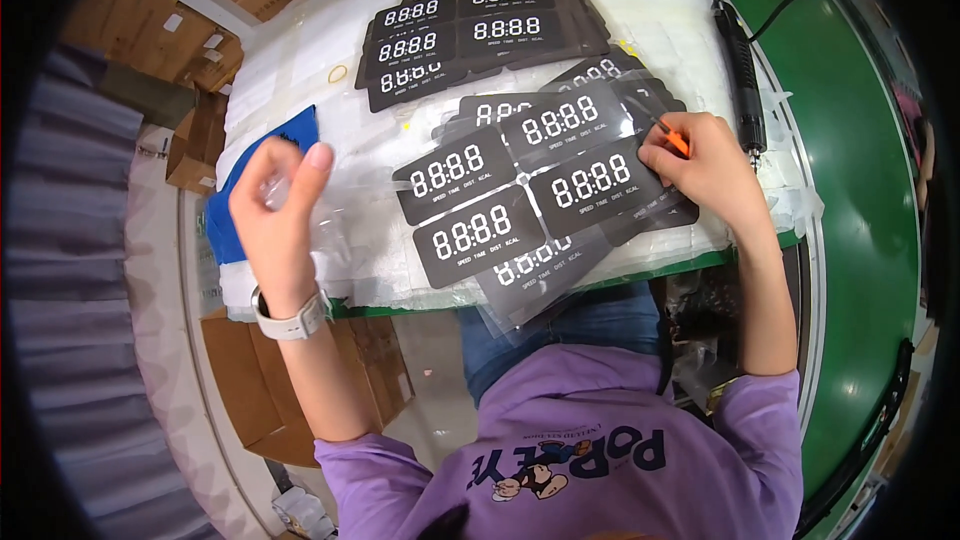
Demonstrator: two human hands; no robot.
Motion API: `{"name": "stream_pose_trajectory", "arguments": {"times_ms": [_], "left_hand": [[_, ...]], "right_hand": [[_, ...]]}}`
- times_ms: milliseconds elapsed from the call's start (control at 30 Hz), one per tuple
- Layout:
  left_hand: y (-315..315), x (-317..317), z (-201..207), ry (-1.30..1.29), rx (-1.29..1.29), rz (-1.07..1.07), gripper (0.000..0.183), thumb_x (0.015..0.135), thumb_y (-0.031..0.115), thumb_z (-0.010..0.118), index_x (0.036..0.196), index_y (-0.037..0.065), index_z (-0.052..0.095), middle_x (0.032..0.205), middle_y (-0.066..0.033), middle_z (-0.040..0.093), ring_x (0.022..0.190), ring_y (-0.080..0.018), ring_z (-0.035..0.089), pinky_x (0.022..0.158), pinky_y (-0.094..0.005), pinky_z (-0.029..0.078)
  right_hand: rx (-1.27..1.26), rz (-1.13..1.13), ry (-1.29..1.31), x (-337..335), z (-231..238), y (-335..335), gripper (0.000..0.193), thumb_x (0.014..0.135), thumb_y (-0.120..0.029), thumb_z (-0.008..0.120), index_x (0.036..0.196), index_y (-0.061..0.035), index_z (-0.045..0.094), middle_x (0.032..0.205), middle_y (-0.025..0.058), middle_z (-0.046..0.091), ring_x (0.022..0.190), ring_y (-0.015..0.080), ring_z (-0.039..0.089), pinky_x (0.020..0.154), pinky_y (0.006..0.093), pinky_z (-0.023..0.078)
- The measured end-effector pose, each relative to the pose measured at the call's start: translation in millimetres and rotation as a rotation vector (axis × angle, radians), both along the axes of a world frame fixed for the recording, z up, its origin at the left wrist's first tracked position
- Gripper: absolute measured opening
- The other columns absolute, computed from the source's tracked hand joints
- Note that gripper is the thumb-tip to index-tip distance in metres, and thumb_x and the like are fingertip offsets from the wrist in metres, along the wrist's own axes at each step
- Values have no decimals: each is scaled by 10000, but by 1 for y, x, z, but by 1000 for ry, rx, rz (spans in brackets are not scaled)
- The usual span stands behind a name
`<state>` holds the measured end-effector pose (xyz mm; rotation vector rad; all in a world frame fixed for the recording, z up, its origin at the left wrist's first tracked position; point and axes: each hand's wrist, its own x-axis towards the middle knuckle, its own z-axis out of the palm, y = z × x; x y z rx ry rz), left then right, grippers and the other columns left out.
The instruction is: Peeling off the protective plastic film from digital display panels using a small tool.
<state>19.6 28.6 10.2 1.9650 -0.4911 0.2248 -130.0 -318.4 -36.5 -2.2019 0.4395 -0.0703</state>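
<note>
My right hand [705, 162] is closed around a small orange-handled tool [679, 144]. Its thin dark tip points up and left over the edge of the sheets. Under those fingers lies the top black display-overlay sheet [522, 180], with white digit cut-outs in several rounded panels. More such sheets are fanned out beneath it, one reaching past the table's front edge. Left of the stack, my left hand [280, 210] hovers with fingers loosely curled and thumb apart, and I see nothing held in it. Crumpled clear film [338, 230] lies beside that hand.
A second pile of overlay sheets [480, 25] sits farther back on the white-covered table [300, 60]. A blue cloth [222, 210] lies at the left edge, a yellow rubber band [338, 73] farther in. At right is a black corded tool [738, 70]. Cardboard boxes [300, 380] stand below and behind.
</note>
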Motion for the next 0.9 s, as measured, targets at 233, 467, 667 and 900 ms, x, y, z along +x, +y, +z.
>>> {"name": "stream_pose_trajectory", "arguments": {"times_ms": [233, 467, 667, 900], "left_hand": [[-79, 3, 10, 44, -8, -363, 484, 1027, 290, 613, 654, 1, 504, 593, 8, 437, 588, -106, 382, 556, -301, 315], [-162, 1, -13, -452, 465, -464, 84, 770, 54, 640, 842, 85, 610, 667, -142, 661, 656, -376, 667, 585, -482, 507], [-177, 2, -61, -415, 495, -520, 94, 765, 58, 676, 843, 94, 637, 730, -95, 663, 707, -328, 656, 623, -432, 501], [-181, -1, -64, -384, 450, -504, 105, 783, 133, 747, 806, 90, 655, 714, -76, 627, 726, -308, 634, 652, -410, 492]], "right_hand": [[-305, -41, -366, 4, 9, 9, 297, 944, -293, 689, 950, 2, 721, 819, 169, 694, 722, 356, 671, 655, 419, 511], [-553, -153, -379, 21, -20, -4, 200, 927, -226, 682, 851, -46, 725, 786, 128, 671, 687, 366, 662, 627, 468, 510], [-616, -200, -347, 21, -28, -1, 215, 889, -232, 746, 809, -43, 682, 773, 106, 634, 640, 348, 652, 582, 445, 508], [-534, -124, -351, 21, -24, -5, 223, 883, -190, 748, 778, -36, 625, 752, 96, 606, 606, 336, 632, 550, 430, 479]]}}
